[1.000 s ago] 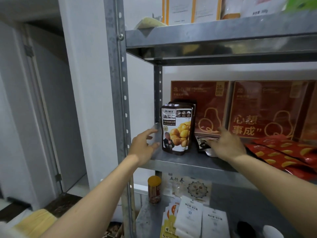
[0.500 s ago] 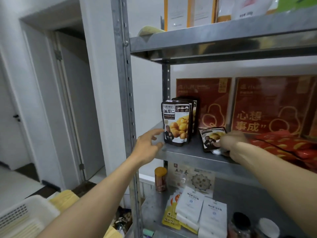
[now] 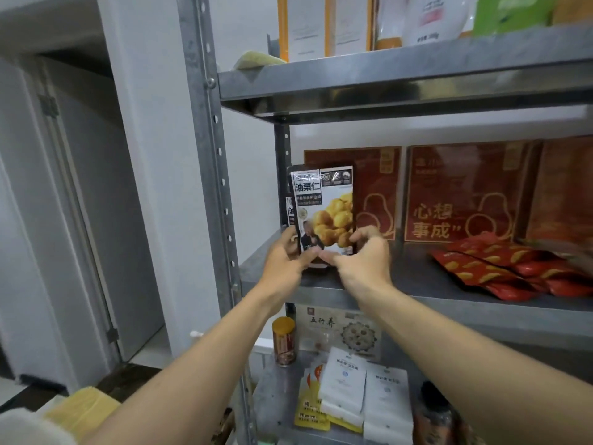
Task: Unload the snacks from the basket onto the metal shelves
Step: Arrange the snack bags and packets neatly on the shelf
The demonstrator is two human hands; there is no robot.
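The bottom corners of the snack pouch (image 3: 324, 207) are pinched from both sides. The left hand (image 3: 285, 263) is closed on the lower left corner, thumb on the printed front and fingers curled behind the edge. The right hand (image 3: 365, 263) is curled round the lower right corner in the same way. Both hands are equally near, with the pouch directly above and beyond the fingertips.

The pouch is held upright, its long axis vertical, at the left end of the middle shelf (image 3: 449, 305). Whether its base touches the metal cannot be told, since the hands hide it. A second pouch (image 3: 290, 213) stands just behind to the left, with a red box (image 3: 378, 194) behind it. A short push down and back is probably all that is needed. Red packets (image 3: 500, 271) lie flat well to the right.
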